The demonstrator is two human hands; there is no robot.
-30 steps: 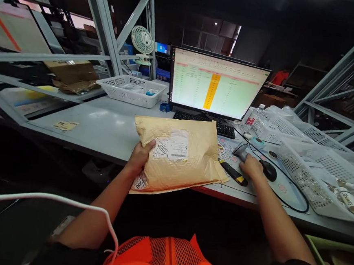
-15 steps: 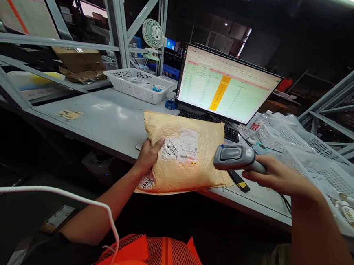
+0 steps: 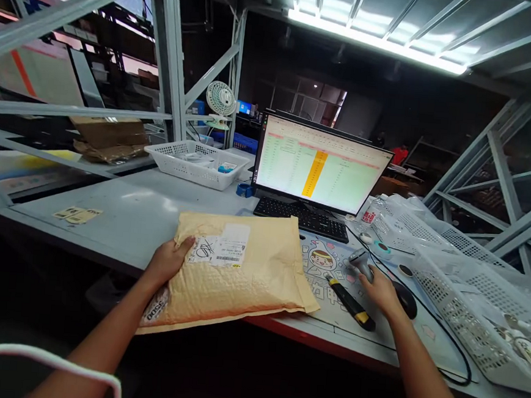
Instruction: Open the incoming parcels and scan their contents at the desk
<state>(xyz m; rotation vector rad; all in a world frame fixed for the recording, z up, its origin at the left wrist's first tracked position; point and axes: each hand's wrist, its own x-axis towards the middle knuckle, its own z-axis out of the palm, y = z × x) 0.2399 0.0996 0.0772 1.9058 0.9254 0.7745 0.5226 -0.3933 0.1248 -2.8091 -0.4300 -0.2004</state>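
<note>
cutter (image 3: 350, 302) on mat (image 3: 321, 261) between envelope (image 3: 240, 283) and mouse (image 3: 407, 301)

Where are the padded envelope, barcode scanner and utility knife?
Padded envelope (image 3: 243, 283): head view, middle of its front.
Barcode scanner (image 3: 360, 262): head view, on its grey body.
Utility knife (image 3: 350, 302): head view, on its black handle.
</note>
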